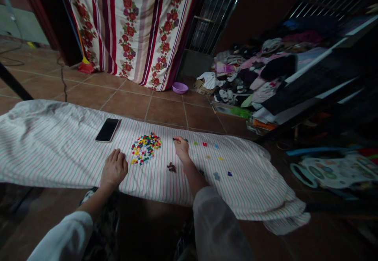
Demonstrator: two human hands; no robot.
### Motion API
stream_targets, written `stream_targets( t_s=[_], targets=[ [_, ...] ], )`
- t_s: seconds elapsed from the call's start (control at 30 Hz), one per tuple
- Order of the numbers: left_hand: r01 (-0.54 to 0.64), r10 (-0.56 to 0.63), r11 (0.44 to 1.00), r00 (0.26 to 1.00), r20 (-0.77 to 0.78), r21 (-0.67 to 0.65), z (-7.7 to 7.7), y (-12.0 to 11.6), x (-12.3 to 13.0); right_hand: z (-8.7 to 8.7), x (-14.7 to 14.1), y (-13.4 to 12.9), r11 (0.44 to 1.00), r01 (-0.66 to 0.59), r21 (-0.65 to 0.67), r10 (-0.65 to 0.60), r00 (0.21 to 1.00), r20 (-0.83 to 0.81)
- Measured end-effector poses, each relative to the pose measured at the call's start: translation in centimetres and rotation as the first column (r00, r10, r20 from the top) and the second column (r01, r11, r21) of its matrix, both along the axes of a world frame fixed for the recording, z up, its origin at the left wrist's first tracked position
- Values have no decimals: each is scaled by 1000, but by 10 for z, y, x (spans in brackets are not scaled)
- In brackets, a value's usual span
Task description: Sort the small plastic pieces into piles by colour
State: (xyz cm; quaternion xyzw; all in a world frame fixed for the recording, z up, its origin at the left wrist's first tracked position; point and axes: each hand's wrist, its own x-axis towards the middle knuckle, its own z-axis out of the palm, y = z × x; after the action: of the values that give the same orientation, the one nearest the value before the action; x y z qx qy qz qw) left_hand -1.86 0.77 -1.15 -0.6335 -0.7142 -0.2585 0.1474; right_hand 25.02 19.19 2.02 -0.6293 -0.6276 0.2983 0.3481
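My left hand [115, 168] rests palm down on the striped cloth [73, 162], fingers loosely laid out and holding nothing. Just beyond it lies a mixed pile of small coloured pieces [146, 147], too small to name exactly. To the right of the pile, my right hand [181, 147] pinches a small dark piece [174, 139] at its fingertips. A brown cluster [171, 167] sits below that hand. Sorted by colour to its right are red pieces [204, 144], yellow pieces [220, 158], grey-blue pieces [216, 176] and dark blue pieces [229, 173]. My right forearm partly covers other pieces.
A phone [108, 130] lies left of the pile. Past the cloth-covered surface are a tiled floor [132, 99], a purple basin [180, 87] and a floral curtain [130, 28]. Heaped clothes [248, 68] fill the back right; a colourful plastic item [333, 170] stands at the right.
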Motion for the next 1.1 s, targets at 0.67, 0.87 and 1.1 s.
stream_targets(
  t_s=[0.67,0.87,1.1],
  targets=[
    [0,0,1000,1000,-11,1,-2,1,-1,2,6,27,998,-50,29,30,876,482],
    [2,-2,1000,1000,29,-2,-2,1,-1,3,1,31,991,-136,12,108,837,536],
    [-11,11,1000,1000,2,-24,0,0,0,4,3,30,967,-254,4,211,810,547]
  ],
)
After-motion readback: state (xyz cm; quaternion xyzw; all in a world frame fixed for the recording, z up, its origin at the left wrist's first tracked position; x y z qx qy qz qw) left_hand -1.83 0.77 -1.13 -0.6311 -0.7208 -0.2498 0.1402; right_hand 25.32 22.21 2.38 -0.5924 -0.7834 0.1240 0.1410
